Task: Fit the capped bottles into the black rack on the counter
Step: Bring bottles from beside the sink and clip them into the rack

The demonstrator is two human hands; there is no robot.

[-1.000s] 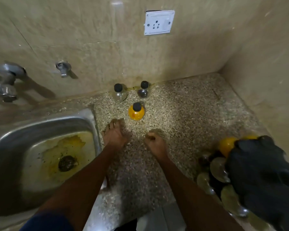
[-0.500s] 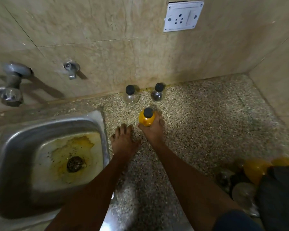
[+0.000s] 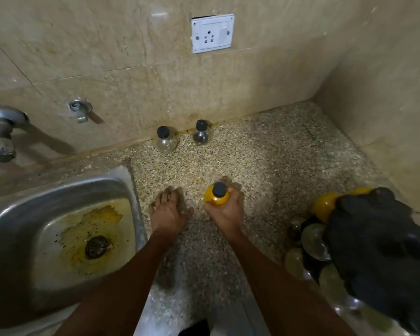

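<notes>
My right hand (image 3: 224,214) grips a small yellow bottle (image 3: 216,196) with a black cap, upright, above the speckled counter (image 3: 277,166). To its left my left hand (image 3: 169,210) rests on the counter with fingers spread, holding nothing. Two capped bottles stand at the back wall: a clear one (image 3: 166,140) and a darker one (image 3: 201,133). The black rack (image 3: 383,253) sits at the right edge, partly cut off. Yellow (image 3: 325,206) and clear (image 3: 313,241) bottles lie along its left side.
A steel sink (image 3: 22,214) with a stained bottom and drain fills the lower left. A tap (image 3: 1,134) and a small valve (image 3: 80,110) stick out of the tiled wall. A white socket plate (image 3: 212,32) is mounted above the back bottles.
My right hand reached forward, took hold of the yellow bottle and drew it back toward me. The left hand stayed on the counter.
</notes>
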